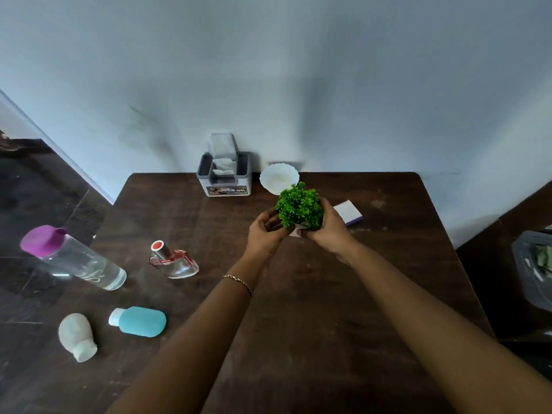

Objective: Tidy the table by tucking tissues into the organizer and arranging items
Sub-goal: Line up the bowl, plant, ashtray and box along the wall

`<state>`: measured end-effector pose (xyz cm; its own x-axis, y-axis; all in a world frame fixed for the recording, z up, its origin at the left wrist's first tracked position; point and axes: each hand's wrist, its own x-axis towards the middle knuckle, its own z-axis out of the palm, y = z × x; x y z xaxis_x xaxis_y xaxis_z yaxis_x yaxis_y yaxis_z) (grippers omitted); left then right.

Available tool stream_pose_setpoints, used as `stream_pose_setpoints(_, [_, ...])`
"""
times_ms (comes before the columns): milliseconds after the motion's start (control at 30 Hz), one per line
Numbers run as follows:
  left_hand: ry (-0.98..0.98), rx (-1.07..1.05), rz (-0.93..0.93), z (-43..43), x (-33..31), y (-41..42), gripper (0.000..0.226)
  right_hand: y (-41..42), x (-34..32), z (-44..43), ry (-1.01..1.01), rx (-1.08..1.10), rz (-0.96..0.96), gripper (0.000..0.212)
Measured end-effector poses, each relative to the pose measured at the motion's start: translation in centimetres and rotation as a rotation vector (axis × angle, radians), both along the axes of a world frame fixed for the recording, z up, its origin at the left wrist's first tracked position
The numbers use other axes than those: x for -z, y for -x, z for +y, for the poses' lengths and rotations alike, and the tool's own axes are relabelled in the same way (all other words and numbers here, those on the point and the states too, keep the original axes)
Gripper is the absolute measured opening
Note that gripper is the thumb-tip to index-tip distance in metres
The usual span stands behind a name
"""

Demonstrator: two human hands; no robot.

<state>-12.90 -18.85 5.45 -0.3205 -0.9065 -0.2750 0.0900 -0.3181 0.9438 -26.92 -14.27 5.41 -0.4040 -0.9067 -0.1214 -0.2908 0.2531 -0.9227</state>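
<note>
- Both hands close around a small green plant (299,207) above the far middle of the surface (298,309): the left hand (265,231) cups its near-left side with curled fingers, and the right hand (327,227) wraps its right side. The pot is almost wholly hidden by leaves and fingers.
- The organizer (224,176) stands beyond and to the left of the hands against the wall (298,70), with white tissues (222,156) rising out of its top; they appear only partly tucked in.
- A white bowl (279,177) sits just beyond the plant, and a white-and-purple box (349,213) lies just past the right hand. If the plant is set down carelessly, it could likely knock either one.
- The plant looks top-heavy; a loose grip on its hidden base could tip it.
- Well to the left of the hands, a clear bottle with a purple cap (73,256) lies on its side at the surface's edge and seems likely to roll off if the surface is jolted.
- Nearer the left forearm lie a glass perfume bottle (174,261), a blue bottle (139,321) and a pale bottle (77,336), all apart from one another.
- The surface is dark, worn wood with pale scuffs; the wall behind is plain bluish white with grey smudges, and dark floor (35,204) shows to the left.
</note>
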Motion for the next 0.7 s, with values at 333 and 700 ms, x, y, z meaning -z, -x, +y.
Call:
stream_pose_setpoints(333, [0.081, 0.017, -0.088, -11.6, -1.8, 2.4, 0.048, 2.5, -1.5, -11.9, -0.012, -0.013, 0.096, 0.072])
stream_pose_setpoints(700, [0.047, -0.017, -0.184, -18.3, 3.0, 5.2, 0.067, 4.8, 1.7, -19.1, -0.105, -0.035, 0.177, 0.067])
